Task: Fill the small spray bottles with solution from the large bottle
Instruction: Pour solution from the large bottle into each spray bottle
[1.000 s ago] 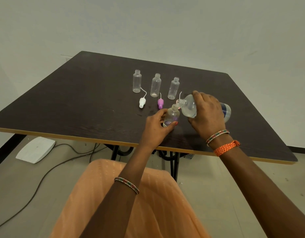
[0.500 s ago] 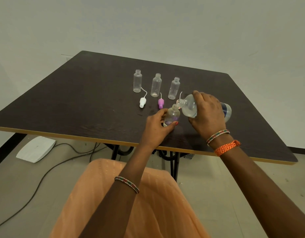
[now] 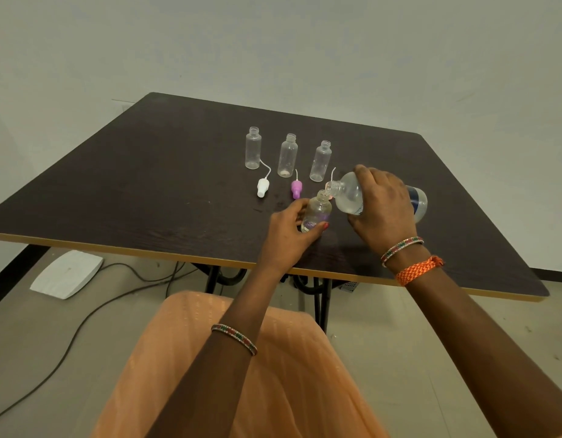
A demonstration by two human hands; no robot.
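nothing much has shifted since the earlier frame: the right hand [image 3: 384, 203] still grips the big bottle [image 3: 352, 197], tipped with its mouth at the neck of the small bottle [image 3: 316, 213], which the left hand [image 3: 289, 235] steadies upright on the tabletop [image 3: 147, 191]. pouring looks underway. three bottles [image 3: 287, 159] behind stand uncapped, seemingly unfilled. next: level the big bottle before overflow, then move on.

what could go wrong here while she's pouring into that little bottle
The large bottle is tipped steeply at the small bottle's narrow neck, so liquid could miss and wet the table. The left hand grips only the small bottle's base; a nudge might tip it.
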